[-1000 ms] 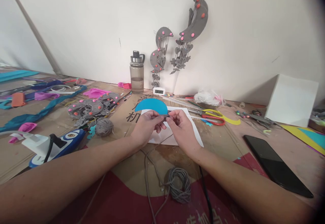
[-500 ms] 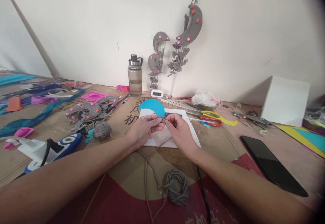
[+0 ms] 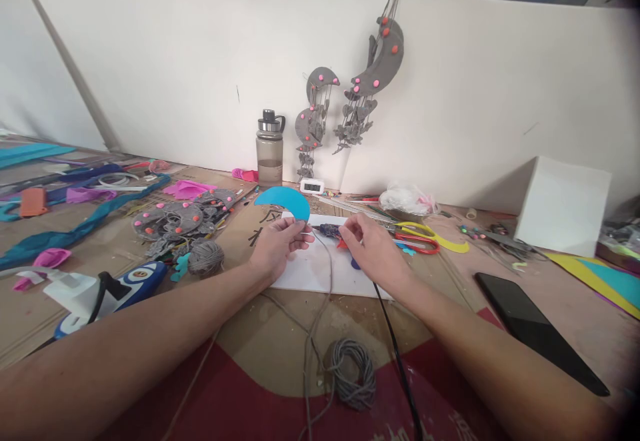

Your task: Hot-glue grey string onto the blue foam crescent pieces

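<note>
Near the middle of the frame we see the left hand [image 3: 277,244] pinching the lower tip of a blue crescent [image 3: 284,199], which rises up and to the left above the fingers. A grey cord [image 3: 327,261] runs from that pinch down over the white sheet [image 3: 320,271] to a coil [image 3: 353,374] at the bottom centre. The right hand [image 3: 373,251] rests just right of it, fingers curled over a dark glue gun [image 3: 330,230]; we cannot tell whether it grips it.

Blue crescent [image 3: 283,199] looks like matt foam or card, hard to tell. White sheet [image 3: 320,269] is smooth paper, the cord coil [image 3: 353,372] rough grey twine, tabletop [image 3: 265,334] worn cardboard, phone [image 3: 540,331] glossy black.
</note>
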A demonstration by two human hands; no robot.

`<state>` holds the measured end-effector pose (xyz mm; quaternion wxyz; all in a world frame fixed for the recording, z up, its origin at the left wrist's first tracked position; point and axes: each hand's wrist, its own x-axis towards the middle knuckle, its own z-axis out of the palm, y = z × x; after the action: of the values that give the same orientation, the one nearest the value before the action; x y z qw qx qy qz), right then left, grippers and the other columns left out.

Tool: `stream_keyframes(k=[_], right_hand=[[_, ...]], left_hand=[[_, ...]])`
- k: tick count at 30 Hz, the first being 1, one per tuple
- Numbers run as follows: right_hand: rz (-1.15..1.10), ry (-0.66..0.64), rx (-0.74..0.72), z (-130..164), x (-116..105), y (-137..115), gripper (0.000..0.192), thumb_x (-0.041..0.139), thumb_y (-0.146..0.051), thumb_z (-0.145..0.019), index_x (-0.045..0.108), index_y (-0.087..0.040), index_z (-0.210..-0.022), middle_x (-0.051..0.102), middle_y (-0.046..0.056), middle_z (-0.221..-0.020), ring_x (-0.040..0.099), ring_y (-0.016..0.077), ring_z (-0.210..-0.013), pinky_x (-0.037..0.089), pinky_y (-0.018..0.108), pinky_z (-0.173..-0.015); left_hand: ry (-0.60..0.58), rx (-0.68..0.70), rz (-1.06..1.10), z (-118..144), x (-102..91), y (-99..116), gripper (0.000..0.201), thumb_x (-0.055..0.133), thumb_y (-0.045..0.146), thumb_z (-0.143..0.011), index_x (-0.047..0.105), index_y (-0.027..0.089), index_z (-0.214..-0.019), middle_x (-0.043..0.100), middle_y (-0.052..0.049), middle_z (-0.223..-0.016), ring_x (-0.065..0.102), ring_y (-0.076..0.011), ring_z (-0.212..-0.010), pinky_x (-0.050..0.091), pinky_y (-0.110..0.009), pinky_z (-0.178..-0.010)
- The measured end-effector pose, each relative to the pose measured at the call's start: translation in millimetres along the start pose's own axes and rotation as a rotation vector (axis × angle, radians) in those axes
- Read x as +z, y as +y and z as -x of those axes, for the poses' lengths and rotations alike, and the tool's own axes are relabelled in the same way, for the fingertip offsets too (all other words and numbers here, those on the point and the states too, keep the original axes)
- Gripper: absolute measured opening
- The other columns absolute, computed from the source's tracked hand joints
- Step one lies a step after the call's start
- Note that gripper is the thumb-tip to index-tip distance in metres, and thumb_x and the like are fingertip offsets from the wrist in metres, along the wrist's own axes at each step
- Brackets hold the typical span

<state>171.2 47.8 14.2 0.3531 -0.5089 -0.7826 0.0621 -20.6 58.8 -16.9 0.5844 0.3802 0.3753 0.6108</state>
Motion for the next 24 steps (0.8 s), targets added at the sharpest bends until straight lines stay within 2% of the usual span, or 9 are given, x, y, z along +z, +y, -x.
stream_keyframes(k=[4,7,11,14,16,18,20,24], right_hand=[[0.269,-0.079,0.134,-5,3,21,0.036,0.056,-0.056,-0.078,0.051,-0.021,-0.073,0.063,0.011,-0.074,0.059,0.0224,-0.069,0.039,0.032,-0.061],[0.308,-0.172,0.242,-4,9,27,0.034,0.061,-0.053,-0.073,0.052,-0.020,-0.075,0.064,0.014,-0.075,0.062,0.0265,-0.069,0.040,0.034,-0.060],[0.164,-0.214,0.416,-10,8,32,0.025,0.060,-0.045,-0.072,0.055,-0.021,-0.074,0.065,0.013,-0.074,0.063,0.0280,-0.069,0.041,0.035,-0.060],[-0.075,-0.081,0.499,-15,9,36,0.019,0.053,-0.038,-0.074,0.055,-0.020,-0.080,0.065,0.009,-0.075,0.061,0.0238,-0.066,0.043,0.035,-0.058],[-0.307,0.091,0.486,-16,12,33,0.019,0.051,-0.033,-0.074,0.052,-0.021,-0.089,0.065,0.007,-0.082,0.061,0.0206,-0.067,0.046,0.034,-0.059],[-0.512,0.208,0.409,-12,16,25,0.024,0.051,-0.029,-0.074,0.048,-0.022,-0.097,0.063,0.005,-0.093,0.061,0.0177,-0.069,0.050,0.033,-0.062],[-0.646,0.211,0.315,-5,18,13,0.028,0.053,-0.028,-0.075,0.045,-0.023,-0.101,0.061,0.004,-0.099,0.061,0.0153,-0.069,0.051,0.033,-0.065],[-0.826,0.100,0.089,9,19,-9,0.028,0.051,-0.029,-0.081,0.040,-0.024,-0.106,0.059,0.004,-0.108,0.059,0.0135,-0.074,0.052,0.031,-0.062]], left_hand=[[-0.022,-0.001,-0.017,1,1.4,-1,0.024,0.074,0.028,-0.069,0.057,0.011,-0.074,0.067,-0.007,-0.078,0.065,-0.0118,-0.061,0.049,-0.021,-0.054],[-0.025,-0.004,-0.037,2,2.4,-1,0.024,0.074,0.027,-0.069,0.056,0.011,-0.073,0.066,-0.007,-0.077,0.065,-0.0122,-0.061,0.049,-0.022,-0.055],[-0.011,-0.005,-0.111,4,3.8,-1,0.022,0.071,0.027,-0.071,0.059,0.010,-0.076,0.065,-0.007,-0.077,0.062,-0.0100,-0.057,0.045,-0.019,-0.049],[0.030,0.009,-0.143,5,4.9,0,0.023,0.071,0.029,-0.071,0.060,0.010,-0.077,0.065,-0.006,-0.079,0.060,-0.0082,-0.054,0.042,-0.018,-0.045],[0.049,0.025,-0.163,6,5.1,1,0.024,0.071,0.032,-0.070,0.060,0.012,-0.078,0.065,-0.006,-0.082,0.059,-0.0076,-0.053,0.037,-0.017,-0.041],[0.057,0.047,-0.208,5,4.5,1,0.026,0.070,0.036,-0.070,0.060,0.014,-0.080,0.066,-0.006,-0.086,0.058,-0.0073,-0.050,0.029,-0.017,-0.035],[0.083,0.067,-0.270,4,3.1,1,0.029,0.070,0.040,-0.069,0.061,0.015,-0.081,0.065,-0.004,-0.081,0.053,-0.0062,-0.044,0.023,-0.018,-0.033],[0.144,0.117,-0.275,-2,-0.3,-1,0.029,0.071,0.040,-0.067,0.062,0.014,-0.077,0.062,-0.001,-0.070,0.035,-0.0010,-0.037,0.017,-0.019,-0.035]])
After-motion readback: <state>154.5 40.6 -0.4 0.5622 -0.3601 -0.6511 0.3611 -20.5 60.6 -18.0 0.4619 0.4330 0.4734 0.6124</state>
